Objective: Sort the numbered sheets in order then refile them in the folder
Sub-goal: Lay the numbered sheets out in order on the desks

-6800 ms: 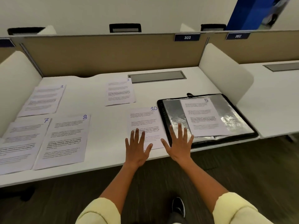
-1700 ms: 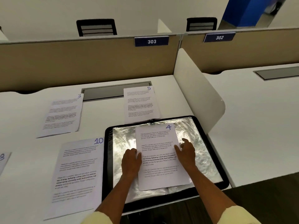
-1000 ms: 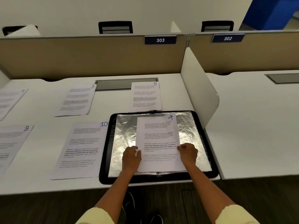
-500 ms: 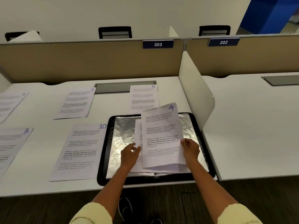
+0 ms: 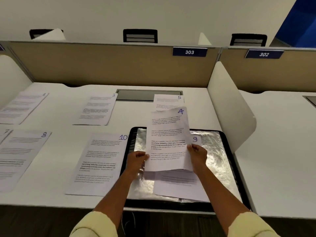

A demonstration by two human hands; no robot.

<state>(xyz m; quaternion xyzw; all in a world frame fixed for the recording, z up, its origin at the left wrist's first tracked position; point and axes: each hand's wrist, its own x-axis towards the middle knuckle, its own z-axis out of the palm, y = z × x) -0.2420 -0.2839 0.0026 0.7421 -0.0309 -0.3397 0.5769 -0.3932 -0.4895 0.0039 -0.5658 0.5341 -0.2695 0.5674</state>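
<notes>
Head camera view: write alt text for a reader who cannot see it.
Both hands, left hand and right hand, lift sheet 4 above an open folder where sheet 9 lies. Sheets 1, 3, 5, 7, 8 and 10 lie spread over the white desk.

I sit at a white desk [image 5: 65, 147] with a grey cable hatch [image 5: 136, 95] at its back edge. A tan partition [image 5: 102, 65] ahead of me carries blue plates reading 303 [image 5: 189, 52] and 302 [image 5: 264, 54]. A white divider [image 5: 229, 106] curves up on my right, and black chair backs [image 5: 140, 35] show beyond.
</notes>
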